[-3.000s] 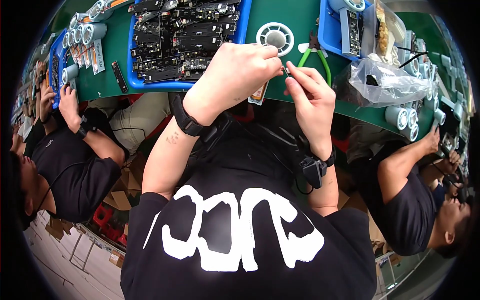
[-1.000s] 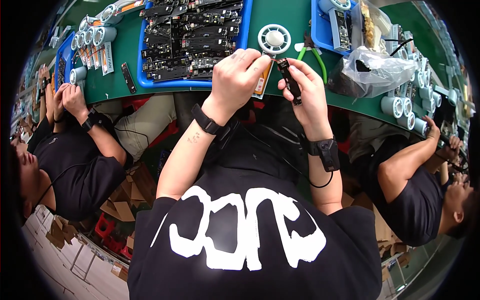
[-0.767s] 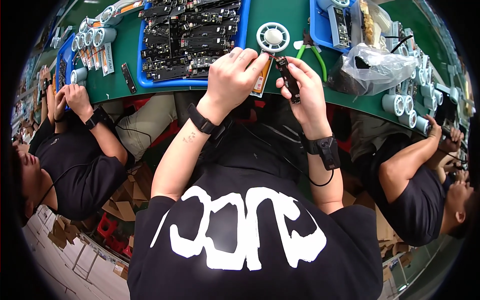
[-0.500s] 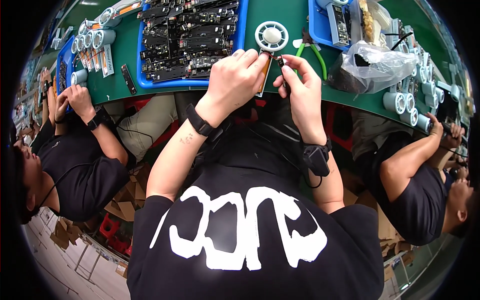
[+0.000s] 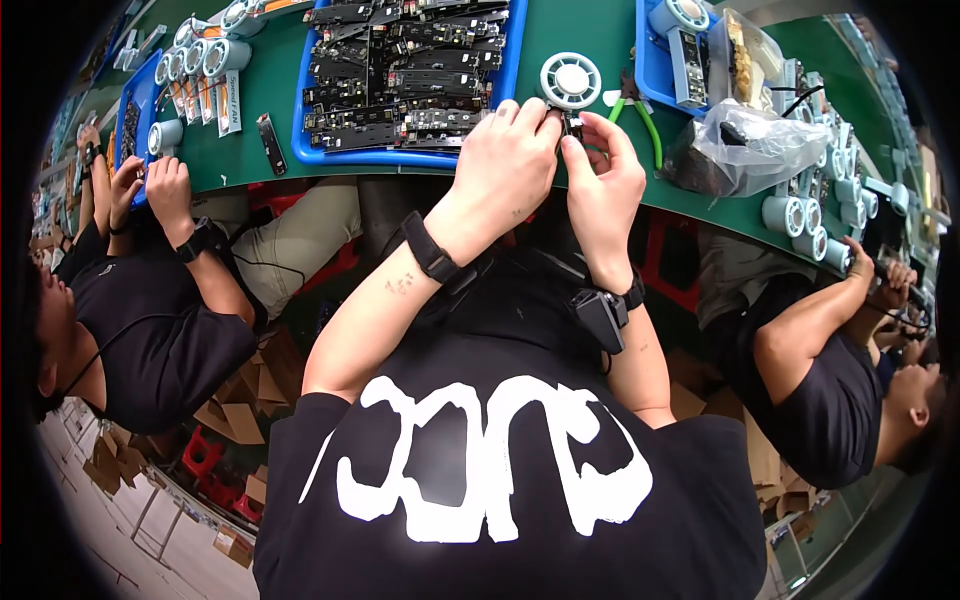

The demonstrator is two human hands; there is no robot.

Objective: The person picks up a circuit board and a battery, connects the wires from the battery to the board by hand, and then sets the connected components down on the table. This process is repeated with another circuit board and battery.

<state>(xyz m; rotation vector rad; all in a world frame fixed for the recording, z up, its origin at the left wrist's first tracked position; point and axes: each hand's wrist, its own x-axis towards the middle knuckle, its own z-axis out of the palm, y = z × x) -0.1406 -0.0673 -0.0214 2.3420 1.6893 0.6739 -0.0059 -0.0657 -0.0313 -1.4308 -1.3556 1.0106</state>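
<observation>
A pale blue handheld fan [image 5: 571, 80] with a round slotted head lies at the table's near edge, its head pointing away from me. My left hand [image 5: 505, 152] is closed at the fan's neck and covers most of the handle. Close on its right, my right hand [image 5: 606, 185] pinches a small black circuit board [image 5: 572, 124], mostly hidden between the fingers of both hands. The fingertips of the two hands nearly meet just below the fan head. Right of the fan lie green-handled cutting pliers [image 5: 640, 120].
A blue tray [image 5: 300, 125] holds many black circuit boards. One loose board [image 5: 271, 145] lies left of it. At right stand another blue tray [image 5: 652, 60], a clear plastic bag [image 5: 745, 150] and several fans [image 5: 783, 213]. Co-workers sit on both sides.
Both hands have drawn closer together, and the board between them is now more hidden. The whole view has shifted, with the table things appearing a little farther right.
</observation>
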